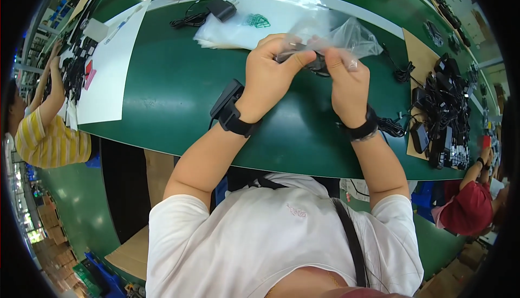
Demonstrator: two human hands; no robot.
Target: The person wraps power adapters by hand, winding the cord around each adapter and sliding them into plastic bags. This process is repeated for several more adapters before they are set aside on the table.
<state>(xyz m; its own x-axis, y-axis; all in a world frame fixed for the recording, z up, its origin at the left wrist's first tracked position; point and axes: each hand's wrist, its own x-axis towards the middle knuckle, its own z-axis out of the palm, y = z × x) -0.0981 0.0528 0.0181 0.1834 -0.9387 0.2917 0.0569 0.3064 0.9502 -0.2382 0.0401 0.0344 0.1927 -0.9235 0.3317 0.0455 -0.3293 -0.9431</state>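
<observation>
My left hand (273, 76) and my right hand (349, 89) are raised close together over the green table, thumbs pointing toward each other. Both pinch a clear plastic bag (355, 37), whose loose film spreads out beyond the fingers, partly smeared by motion. A black item (318, 70), with what looks like a cord loop, shows between the thumbs; the fingers and film hide most of it. Just past the hands lies a stack of flat clear bags (230, 34) with a green print. A black power adapter (221, 10) with its bundled cord rests on the stack's left end.
At the right, a pile of black adapters and cords (441, 108) lies on brown cardboard (414, 149). Loose coiled cords (391, 127) sit near my right wrist. A white sheet (111, 89) covers the table's left part. Co-workers sit on both sides, in yellow stripes (49, 141) and red (468, 208).
</observation>
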